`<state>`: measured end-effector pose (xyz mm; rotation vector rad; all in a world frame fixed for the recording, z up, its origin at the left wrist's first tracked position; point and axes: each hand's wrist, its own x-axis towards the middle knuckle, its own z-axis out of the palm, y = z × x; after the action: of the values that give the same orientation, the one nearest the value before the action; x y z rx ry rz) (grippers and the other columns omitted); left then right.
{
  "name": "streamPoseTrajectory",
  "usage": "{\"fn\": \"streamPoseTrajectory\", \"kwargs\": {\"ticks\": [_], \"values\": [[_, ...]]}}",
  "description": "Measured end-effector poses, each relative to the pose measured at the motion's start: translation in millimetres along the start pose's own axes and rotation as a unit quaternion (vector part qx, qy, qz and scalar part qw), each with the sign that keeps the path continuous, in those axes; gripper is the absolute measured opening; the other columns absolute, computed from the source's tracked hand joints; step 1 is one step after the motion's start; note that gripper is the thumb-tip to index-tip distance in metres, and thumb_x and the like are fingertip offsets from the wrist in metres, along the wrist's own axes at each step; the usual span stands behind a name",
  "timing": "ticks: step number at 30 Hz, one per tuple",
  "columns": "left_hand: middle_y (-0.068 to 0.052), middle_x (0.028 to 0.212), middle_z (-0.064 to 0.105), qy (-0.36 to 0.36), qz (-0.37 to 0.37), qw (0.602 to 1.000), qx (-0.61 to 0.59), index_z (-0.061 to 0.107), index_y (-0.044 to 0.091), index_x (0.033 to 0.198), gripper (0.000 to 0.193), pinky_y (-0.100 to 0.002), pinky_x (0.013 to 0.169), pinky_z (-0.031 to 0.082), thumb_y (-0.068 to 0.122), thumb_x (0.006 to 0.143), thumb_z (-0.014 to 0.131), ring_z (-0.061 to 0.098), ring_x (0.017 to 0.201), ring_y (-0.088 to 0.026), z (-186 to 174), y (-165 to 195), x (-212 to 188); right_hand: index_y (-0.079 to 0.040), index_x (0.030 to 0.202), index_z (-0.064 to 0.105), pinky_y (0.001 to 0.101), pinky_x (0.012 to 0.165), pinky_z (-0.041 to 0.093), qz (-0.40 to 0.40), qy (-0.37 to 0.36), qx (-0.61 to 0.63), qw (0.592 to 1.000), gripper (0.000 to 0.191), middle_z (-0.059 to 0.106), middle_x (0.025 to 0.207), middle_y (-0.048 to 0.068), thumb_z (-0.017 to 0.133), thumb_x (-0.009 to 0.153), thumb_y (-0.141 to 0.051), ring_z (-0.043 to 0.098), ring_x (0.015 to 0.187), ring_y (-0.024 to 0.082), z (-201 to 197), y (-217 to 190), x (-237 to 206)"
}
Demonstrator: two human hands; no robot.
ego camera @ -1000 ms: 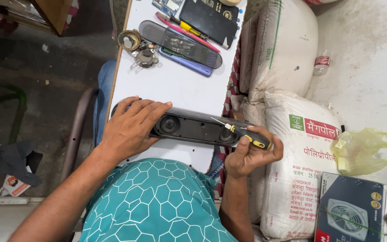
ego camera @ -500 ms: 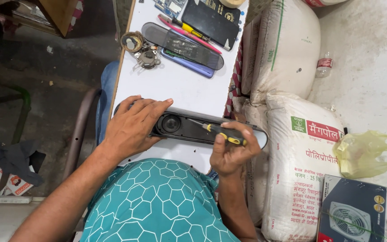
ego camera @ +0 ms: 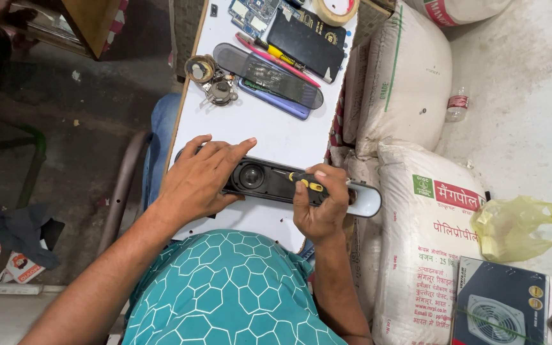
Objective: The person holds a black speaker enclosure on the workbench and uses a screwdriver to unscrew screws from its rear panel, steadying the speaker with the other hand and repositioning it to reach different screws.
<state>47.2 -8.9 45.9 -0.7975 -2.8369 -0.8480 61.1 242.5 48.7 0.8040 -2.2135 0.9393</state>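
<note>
Lying across the near end of the white bench (ego camera: 250, 131), the long black speaker bar (ego camera: 269, 182) has its back open, so one round driver shows inside, and its right end juts past the bench edge. The left hand (ego camera: 202, 179) lies flat on the left part of the bar with the fingers spread, pressing it down. The right hand (ego camera: 321, 204) is closed around a small screwdriver (ego camera: 298, 179) with a yellow and black handle, whose tip points into the bar near the driver. The bar looks like a light, stiff plastic shell; I judge the smooth casing could slide, so the ends are the safer place to grip, away from the fragile driver cone. Farther on the bench lie a second long cover (ego camera: 266, 73) and a circuit board (ego camera: 253, 14). White sacks (ego camera: 416, 211) stand on the right.
</note>
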Motion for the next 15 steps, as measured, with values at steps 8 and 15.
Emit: {"fn": "streamPoseTrajectory", "kwargs": {"ticks": [8, 15], "values": [[-0.010, 0.117, 0.064, 0.001, -0.006, 1.000, -0.018, 0.033, 0.013, 0.154, 0.113, -0.049, 0.113, 0.032, 0.036, 0.061, 0.092, 0.058, 0.118, -0.028, -7, 2, -3, -0.008, 0.134, 0.038, 0.0384, 0.084, 0.056, -0.006, -0.028, -0.011, 1.000, 0.050, 0.062, 0.113, 0.018, 0.070, 0.097, 0.003, 0.065, 0.099, 0.028, -2, -3, 13], [-0.011, 0.122, 0.065, 0.014, 0.002, 0.999, -0.052, 0.040, 0.016, 0.152, 0.108, -0.046, 0.108, 0.036, 0.032, 0.060, 0.094, 0.057, 0.119, -0.031, -16, 4, -8, -0.006, 0.125, 0.054, 0.0438, 0.083, 0.055, -0.026, -0.043, -0.081, 0.995, 0.045, 0.066, 0.108, 0.019, 0.076, 0.086, -0.003, 0.066, 0.096, 0.037, 2, -16, 30]]}}
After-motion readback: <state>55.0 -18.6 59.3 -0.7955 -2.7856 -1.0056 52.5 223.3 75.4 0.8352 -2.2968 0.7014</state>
